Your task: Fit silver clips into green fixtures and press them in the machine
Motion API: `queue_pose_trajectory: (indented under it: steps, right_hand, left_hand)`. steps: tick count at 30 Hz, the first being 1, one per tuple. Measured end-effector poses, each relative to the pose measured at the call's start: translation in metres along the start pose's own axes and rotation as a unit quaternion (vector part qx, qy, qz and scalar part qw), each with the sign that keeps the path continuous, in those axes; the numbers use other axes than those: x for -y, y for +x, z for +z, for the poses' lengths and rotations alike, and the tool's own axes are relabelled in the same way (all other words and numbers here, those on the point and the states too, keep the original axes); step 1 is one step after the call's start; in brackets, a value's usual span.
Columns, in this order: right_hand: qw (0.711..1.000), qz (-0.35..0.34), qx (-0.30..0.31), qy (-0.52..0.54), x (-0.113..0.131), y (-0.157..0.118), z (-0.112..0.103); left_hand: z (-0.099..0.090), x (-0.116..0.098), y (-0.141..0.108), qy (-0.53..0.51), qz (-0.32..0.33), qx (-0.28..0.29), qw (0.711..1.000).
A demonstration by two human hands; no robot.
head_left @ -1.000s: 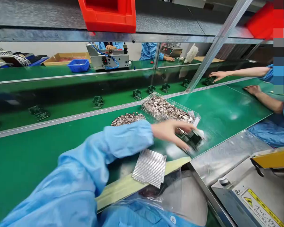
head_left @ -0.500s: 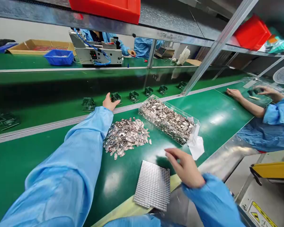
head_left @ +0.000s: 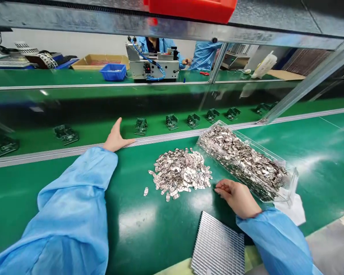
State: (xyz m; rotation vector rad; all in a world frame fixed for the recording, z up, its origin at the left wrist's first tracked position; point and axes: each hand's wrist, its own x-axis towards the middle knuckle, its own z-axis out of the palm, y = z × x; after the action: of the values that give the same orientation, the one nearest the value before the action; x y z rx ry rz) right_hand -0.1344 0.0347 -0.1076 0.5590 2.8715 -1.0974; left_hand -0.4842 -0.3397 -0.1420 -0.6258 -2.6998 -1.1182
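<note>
My left hand (head_left: 117,137) reaches over the metal rail onto the green belt, thumb and fingers spread wide with nothing between them. Just right of it stands a small green circuit board assembly (head_left: 141,126), apart from the fingers. My right hand (head_left: 239,198) hovers low at the right edge of a pile of small silvery metal tabs (head_left: 180,172), fingertips pressed together. Whatever they may hold is hidden. Behind that hand lies a long clear plastic box (head_left: 289,187) full of the same tabs. A silvery gridded block (head_left: 219,244) rests near the bench's front edge.
More board assemblies line the belt, one (head_left: 65,134) left of my left hand. The metal rail (head_left: 163,137) separates belt and bench (head_left: 132,236). A slanted post (head_left: 304,82) and a shelf with a red bin (head_left: 192,9) stand overhead. Across the belt, a co-worker sits behind a machine (head_left: 154,68).
The view has swung left. My left hand has let go of a board assembly and moved left past the neighbouring one. My right hand has come closer to the tab pile.
</note>
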Motion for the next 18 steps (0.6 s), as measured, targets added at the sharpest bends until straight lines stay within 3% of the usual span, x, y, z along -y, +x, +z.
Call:
queue_pose_trajectory:
  steps: [3, 5, 11, 13, 15, 18]
  right_hand:
    - [0.998, 0.019, 0.006, 0.059, 0.003, -0.024, -0.008]
    - [0.996, 0.016, -0.015, 0.084, 0.009, -0.049, -0.014]
    - [0.977, -0.012, -0.162, 0.14, 0.033, -0.129, -0.026]
    - [0.967, -0.011, -0.185, 0.177, 0.038, -0.147, -0.022]
    - [0.955, -0.008, -0.2, 0.22, 0.041, -0.16, -0.014]
    - [0.931, -0.016, -0.235, 0.278, 0.049, -0.168, 0.005]
  left_hand:
    - [0.015, -0.014, 0.025, -0.014, 0.019, 0.068, 0.997]
    - [0.023, -0.024, 0.035, -0.033, 0.008, 0.082, 0.996]
    - [0.034, -0.049, 0.025, -0.073, -0.021, -0.024, 0.997]
    - [0.033, -0.069, 0.004, -0.139, -0.02, -0.065, 0.988]
    - [0.03, -0.1, -0.033, -0.266, -0.001, -0.081, 0.961]
    - [0.028, -0.159, -0.115, -0.432, 0.017, -0.001, 0.902]
